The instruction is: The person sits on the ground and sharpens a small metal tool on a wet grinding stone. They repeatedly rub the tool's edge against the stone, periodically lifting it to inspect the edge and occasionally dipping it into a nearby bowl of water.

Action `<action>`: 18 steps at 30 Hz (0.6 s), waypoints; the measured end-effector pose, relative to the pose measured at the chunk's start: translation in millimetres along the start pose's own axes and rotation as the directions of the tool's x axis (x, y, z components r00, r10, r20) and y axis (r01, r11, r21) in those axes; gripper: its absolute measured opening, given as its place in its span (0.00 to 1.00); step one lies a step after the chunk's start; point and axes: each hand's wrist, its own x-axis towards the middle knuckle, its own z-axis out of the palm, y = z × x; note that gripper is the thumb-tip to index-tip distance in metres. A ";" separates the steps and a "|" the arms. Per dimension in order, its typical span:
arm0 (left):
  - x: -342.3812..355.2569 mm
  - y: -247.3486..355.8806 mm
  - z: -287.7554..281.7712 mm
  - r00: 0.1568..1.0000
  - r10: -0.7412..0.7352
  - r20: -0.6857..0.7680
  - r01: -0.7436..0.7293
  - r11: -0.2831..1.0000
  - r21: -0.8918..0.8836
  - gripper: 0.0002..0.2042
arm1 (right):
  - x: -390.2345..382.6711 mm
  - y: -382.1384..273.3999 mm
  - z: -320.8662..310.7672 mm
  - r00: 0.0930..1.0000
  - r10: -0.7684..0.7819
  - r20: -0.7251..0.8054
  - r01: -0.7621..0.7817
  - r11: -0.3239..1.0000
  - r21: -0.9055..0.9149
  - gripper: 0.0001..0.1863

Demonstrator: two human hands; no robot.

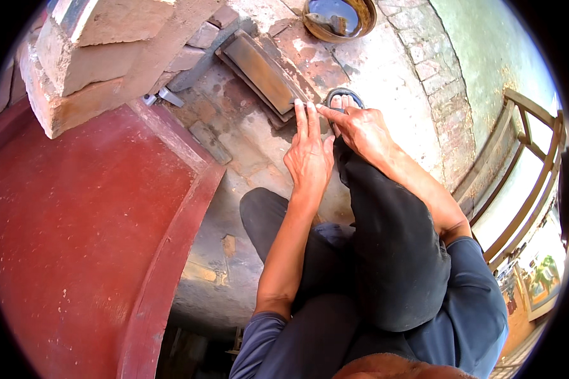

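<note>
To your left, the big red panel fills the side, its near edge slanting toward your knees. The paved floor lies ahead, and a stack of bricks juts over the panel's far edge. A wooden frame stands well off to your right. Past your feet sits a round bowl with liquid and a small lump inside. The long brown block lies aslant on the floor, between the bricks and your sandalled foot.

Your left hand is palm down, two fingers straight out at the block's near end, thumb apart. Your right hand points its index finger toward those fingertips, the other fingers curled. You cannot tell from here whether either hand pinches something thin.

Pressing hard on that end could tip or slide the block, if it is loose on its uneven bed; a slip could carry your fingers off its edge or onto your toes.

Your tightest side is left, by the bricks' overhanging corner; the most open floor lies right of the foot, short of the wall.
</note>
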 end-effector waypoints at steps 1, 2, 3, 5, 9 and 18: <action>-2.1 1.4 2.3 1.000 -0.012 0.000 0.012 1.000 0.001 0.49 | -3.2 -0.6 0.8 1.000 0.005 -0.003 -0.005 1.000 -0.003 0.30; -4.0 2.4 4.4 1.000 -0.024 0.000 0.024 1.000 0.003 0.49 | -8.3 -2.0 1.5 1.000 0.010 -0.006 -0.010 1.000 -0.006 0.30; -2.3 4.1 4.8 1.000 -0.018 -0.003 0.018 1.000 -0.019 0.49 | -7.5 -1.1 -0.1 1.000 0.007 -0.016 -0.007 1.000 -0.012 0.30; 2.1 6.9 5.3 1.000 -0.006 -0.007 0.005 0.998 -0.063 0.49 | -0.5 2.8 -4.5 1.000 0.030 0.009 -0.030 0.999 0.012 0.29; 24.7 -9.5 -4.1 0.999 -0.035 -0.008 0.034 0.993 -0.117 0.51 | 21.9 -2.2 -7.8 0.994 0.068 0.080 -0.080 0.985 0.150 0.30; 16.3 -12.4 -7.9 0.999 0.018 0.042 -0.012 0.991 -0.137 0.52 | 11.1 3.5 -7.2 0.999 0.039 0.027 -0.039 0.999 0.024 0.28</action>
